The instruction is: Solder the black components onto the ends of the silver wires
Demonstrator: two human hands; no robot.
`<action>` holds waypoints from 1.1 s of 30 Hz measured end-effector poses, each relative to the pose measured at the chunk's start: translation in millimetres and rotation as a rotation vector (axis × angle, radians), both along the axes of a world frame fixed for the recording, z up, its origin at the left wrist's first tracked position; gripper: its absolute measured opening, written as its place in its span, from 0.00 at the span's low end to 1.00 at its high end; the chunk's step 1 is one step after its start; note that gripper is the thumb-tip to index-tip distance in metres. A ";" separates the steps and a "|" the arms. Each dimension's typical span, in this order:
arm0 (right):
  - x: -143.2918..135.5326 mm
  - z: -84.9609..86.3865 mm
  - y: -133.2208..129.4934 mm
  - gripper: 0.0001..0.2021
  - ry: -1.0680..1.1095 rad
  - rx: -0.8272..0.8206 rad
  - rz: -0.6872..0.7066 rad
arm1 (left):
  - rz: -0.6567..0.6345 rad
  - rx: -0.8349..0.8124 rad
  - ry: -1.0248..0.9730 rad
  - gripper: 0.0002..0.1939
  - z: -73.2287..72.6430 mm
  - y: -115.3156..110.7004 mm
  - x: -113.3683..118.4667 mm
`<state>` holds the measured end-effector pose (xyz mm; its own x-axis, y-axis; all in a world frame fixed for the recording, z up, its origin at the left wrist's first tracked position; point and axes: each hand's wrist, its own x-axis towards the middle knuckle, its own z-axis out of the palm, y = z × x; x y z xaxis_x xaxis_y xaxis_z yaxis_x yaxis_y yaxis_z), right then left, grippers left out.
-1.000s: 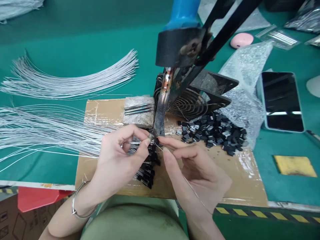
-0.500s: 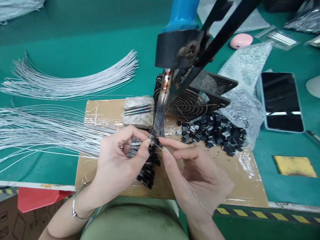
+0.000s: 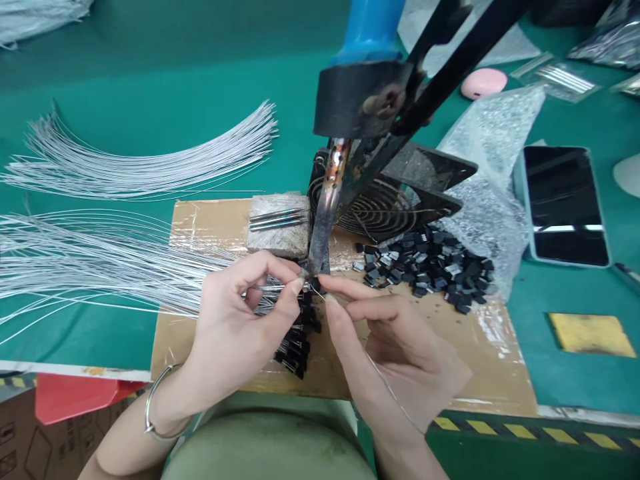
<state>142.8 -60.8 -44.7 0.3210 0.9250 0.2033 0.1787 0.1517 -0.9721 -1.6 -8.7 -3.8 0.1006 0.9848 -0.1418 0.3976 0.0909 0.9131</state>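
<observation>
A soldering iron [image 3: 334, 177], clamped in a stand, points down with its tip between my two hands. My left hand [image 3: 245, 327] is closed in a pinch on a thin white wire just left of the tip; its end is mostly hidden by the fingertips. Between thumb and index finger, my right hand [image 3: 400, 353] holds a strand of solder wire [image 3: 393, 392], which runs across the palm and up to the tip. A small dark piece [image 3: 315, 283] sits at the tip, its kind unclear. Below lie wire ends with black connectors [image 3: 294, 350], partly covered by my left hand.
Loose white wires [image 3: 100, 260] spread leftward, with another bundle [image 3: 150, 163] behind. Black connector pieces [image 3: 430, 267] are heaped on the cardboard [image 3: 480, 373]. A fan [image 3: 385, 207] stands behind the iron. Rightward are a phone [image 3: 565, 203], a yellow sponge [image 3: 593, 333] and bubble wrap [image 3: 500, 147].
Both hands keep the same grips at the iron's tip. The whole view has shifted very slightly; nothing has been taken up or let go.
</observation>
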 end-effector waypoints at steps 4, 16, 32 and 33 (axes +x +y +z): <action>0.7 0.3 -0.2 0.08 -0.009 0.008 -0.008 | 0.007 -0.005 -0.006 0.06 0.6 0.0 -0.5; -1.8 -2.8 -0.8 0.10 0.056 0.009 -0.018 | 0.009 -0.016 0.003 0.06 1.3 1.0 1.3; -1.4 -2.6 -0.5 0.09 0.014 0.019 -0.033 | 0.010 -0.011 0.022 0.06 0.1 0.7 2.1; -1.2 -3.0 -0.4 0.08 0.012 0.021 -0.034 | 0.010 -0.014 0.026 0.06 0.2 1.1 2.4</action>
<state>141.7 -61.3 -47.8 0.3549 0.9090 0.2185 0.1728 0.1659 -0.9709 0.8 -7.7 -3.6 0.0868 0.9836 -0.1583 0.4201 0.1080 0.9010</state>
